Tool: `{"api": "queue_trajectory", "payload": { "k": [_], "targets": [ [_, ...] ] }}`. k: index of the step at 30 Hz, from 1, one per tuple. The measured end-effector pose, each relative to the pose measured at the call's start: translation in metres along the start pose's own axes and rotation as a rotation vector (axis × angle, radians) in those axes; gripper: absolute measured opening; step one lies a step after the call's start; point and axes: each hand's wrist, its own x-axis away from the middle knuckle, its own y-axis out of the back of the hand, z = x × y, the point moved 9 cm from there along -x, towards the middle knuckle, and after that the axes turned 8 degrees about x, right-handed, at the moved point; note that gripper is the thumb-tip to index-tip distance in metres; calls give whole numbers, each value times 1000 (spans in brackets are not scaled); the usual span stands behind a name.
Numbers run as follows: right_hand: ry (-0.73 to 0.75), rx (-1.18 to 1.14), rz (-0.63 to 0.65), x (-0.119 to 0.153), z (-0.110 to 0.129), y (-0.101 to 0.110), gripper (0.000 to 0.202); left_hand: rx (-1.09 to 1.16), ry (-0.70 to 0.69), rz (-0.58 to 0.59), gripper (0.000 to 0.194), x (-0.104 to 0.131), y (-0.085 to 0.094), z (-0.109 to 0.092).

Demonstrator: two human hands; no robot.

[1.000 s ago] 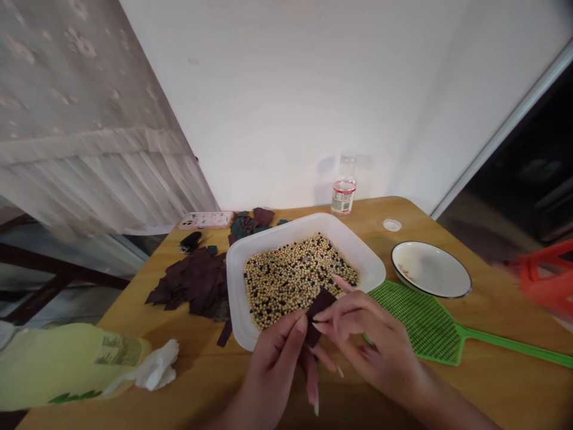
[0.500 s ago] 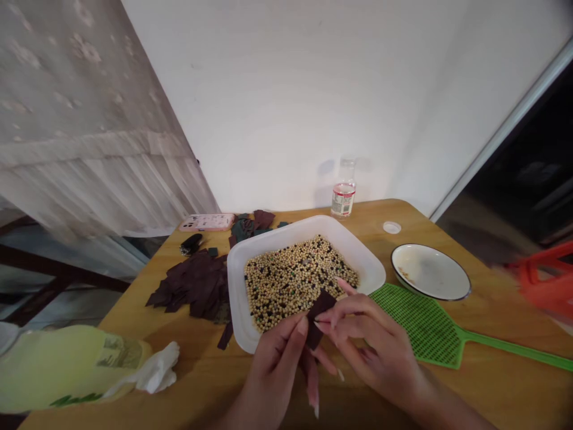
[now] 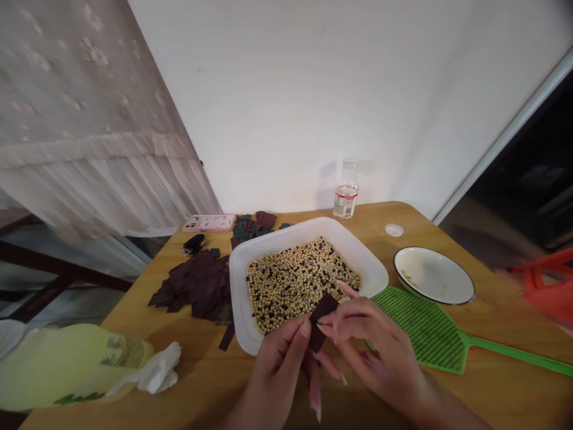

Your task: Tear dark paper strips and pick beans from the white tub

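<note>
A small dark brown strip (image 3: 323, 306) is pinched between my two hands at the near edge of a white tray (image 3: 242, 298). My left hand (image 3: 284, 364) grips its left side with thumb and forefinger. From the right, my right hand (image 3: 373, 337) presses its fingertips on the same strip, its other fingers curled. Many small beads (image 3: 299, 278), mostly cream with some black and a few green, fill the tray. Left of the tray lies a pile of dark brown strips (image 3: 197, 283). Whether anything tiny sits between the right fingertips cannot be made out.
Right of the tray lie a green fly swatter (image 3: 425, 328) and a white dish (image 3: 439, 275) with a few bits inside. A clear bottle (image 3: 346, 194) and white cap (image 3: 394, 230) stand behind. A phone (image 3: 209, 223), black fob (image 3: 193, 244) and yellowish bottle (image 3: 80, 364) are at left.
The whole view has shifted slightly. Both hands keep the brown strip in nearly the same pose over the tray's near edge.
</note>
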Motion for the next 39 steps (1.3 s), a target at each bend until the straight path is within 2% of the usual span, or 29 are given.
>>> {"api": "queue_trajectory", "payload": {
  "k": [39],
  "targets": [
    [3, 40, -11, 1, 1, 1, 21, -14, -9, 3, 41, 2, -1, 0]
  ]
}}
